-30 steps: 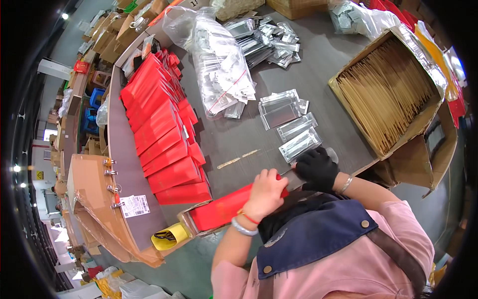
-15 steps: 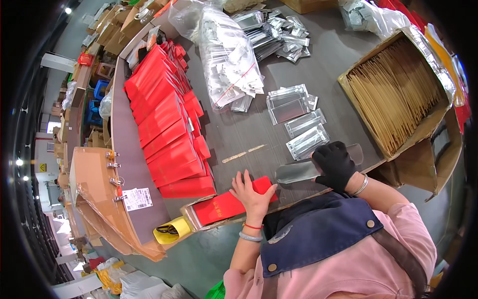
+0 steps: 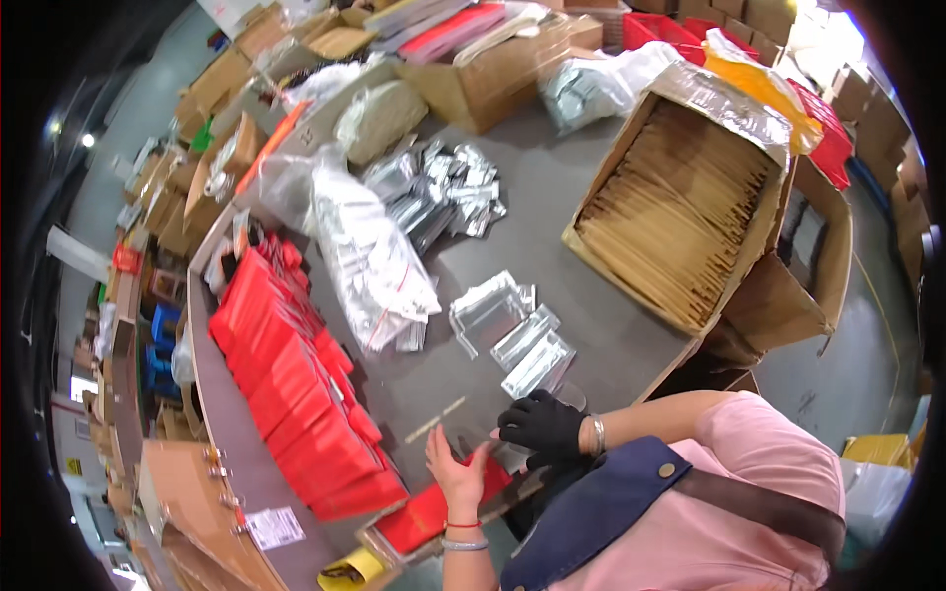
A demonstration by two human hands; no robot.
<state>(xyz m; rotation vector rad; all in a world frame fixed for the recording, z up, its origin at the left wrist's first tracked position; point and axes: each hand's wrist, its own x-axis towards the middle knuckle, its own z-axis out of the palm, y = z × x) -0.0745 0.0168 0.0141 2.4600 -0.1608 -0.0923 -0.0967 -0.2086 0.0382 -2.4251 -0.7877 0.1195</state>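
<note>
My left hand (image 3: 458, 475) rests on a flat red packet (image 3: 422, 519) at the table's near edge, its fingers spread. My right hand (image 3: 544, 427), in a black glove with bare fingertips, is just right of it, over a clear plastic sleeve (image 3: 571, 398) that is mostly covered. The gloved fingers are dark and blurred, so their grip does not show. Beyond the right hand lie several silver-and-clear packages (image 3: 537, 357). To the left, red packets (image 3: 296, 394) overlap in a long row.
A clear bag (image 3: 360, 251) of white-and-silver packets lies across the table, near a pile of silver packages (image 3: 463, 187). An open carton (image 3: 631, 266) of upright brown pieces stands on the right. A yellow holder (image 3: 353, 571) is at the near left corner.
The view has swung, bringing more of the table's far end into sight. My right hand has moved left along the clear sleeve, close to my left hand, which stays on the red packet.
</note>
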